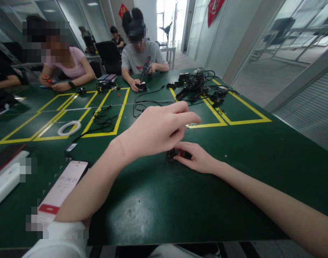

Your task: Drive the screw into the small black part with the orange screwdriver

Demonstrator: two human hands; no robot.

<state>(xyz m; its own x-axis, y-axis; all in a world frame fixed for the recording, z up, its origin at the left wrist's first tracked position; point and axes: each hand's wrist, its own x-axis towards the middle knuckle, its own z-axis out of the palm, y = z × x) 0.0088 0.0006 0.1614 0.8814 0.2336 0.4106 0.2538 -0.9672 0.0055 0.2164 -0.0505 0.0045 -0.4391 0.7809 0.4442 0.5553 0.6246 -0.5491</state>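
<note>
My left hand (158,129) hovers over the green table (158,208), fingers curled and pinched together, with nothing visible in it. Just below it my right hand (197,157) rests on the table and grips a small black part (172,154), mostly hidden under its fingers and my left hand.
A phone with a lit screen (63,190) lies at my left, beside a white power strip (5,181). Black cables (104,120), a white tape ring (69,128) and a pile of black devices (198,86) lie further back. Two people work opposite; one holds an electric screwdriver (146,66).
</note>
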